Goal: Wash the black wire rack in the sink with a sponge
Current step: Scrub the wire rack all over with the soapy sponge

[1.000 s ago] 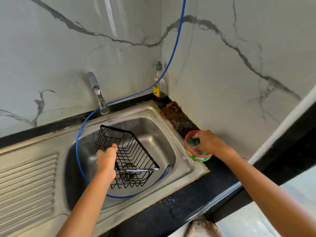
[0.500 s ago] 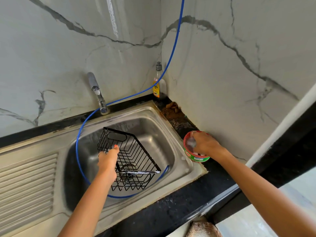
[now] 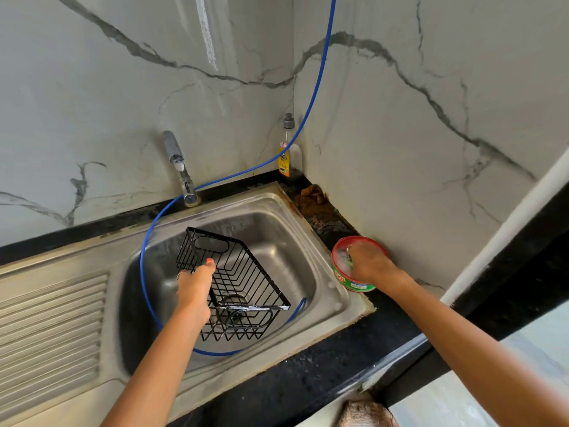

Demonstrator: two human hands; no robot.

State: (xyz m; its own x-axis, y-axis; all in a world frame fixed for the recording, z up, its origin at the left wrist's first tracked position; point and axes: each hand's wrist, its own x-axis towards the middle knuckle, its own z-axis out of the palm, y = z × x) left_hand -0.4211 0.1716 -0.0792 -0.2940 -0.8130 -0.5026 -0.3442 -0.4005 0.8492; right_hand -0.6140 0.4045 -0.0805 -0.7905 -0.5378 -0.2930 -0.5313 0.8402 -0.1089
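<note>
Head view:
Rack: black wire rack (image 3: 243,288), rectangular basket form, tilted inside the stainless steel sink (image 3: 326,254), one end raised toward the sink's back edge, lower end over the drain.
Left hand: left hand (image 3: 195,285) grips the rack's near-left rim wire, fingers curled round it, thumb up along the wire; ring on one finger.
Right hand: right hand (image 3: 368,263) reaches down into the round red-rimmed green soap tub (image 3: 348,280); fingers bent into the tub among white suds; whether they hold a sponge cannot be told.
Tub place: on the black worktop (image 3: 308,374), by the sink's right edge, against the marble-patterned wall.
Hose: thin blue hose (image 3: 311,112) comes down the wall corner and loops round inside the basin, passing under the rack.
Tap: chrome tap (image 3: 180,167) at the sink's back edge.
Bottle: clear dishwash bottle with yellow label (image 3: 288,152) in the worktop's back corner.
Back-right strip: brown crumpled cloth or residue (image 3: 312,192), unclear which.
</note>
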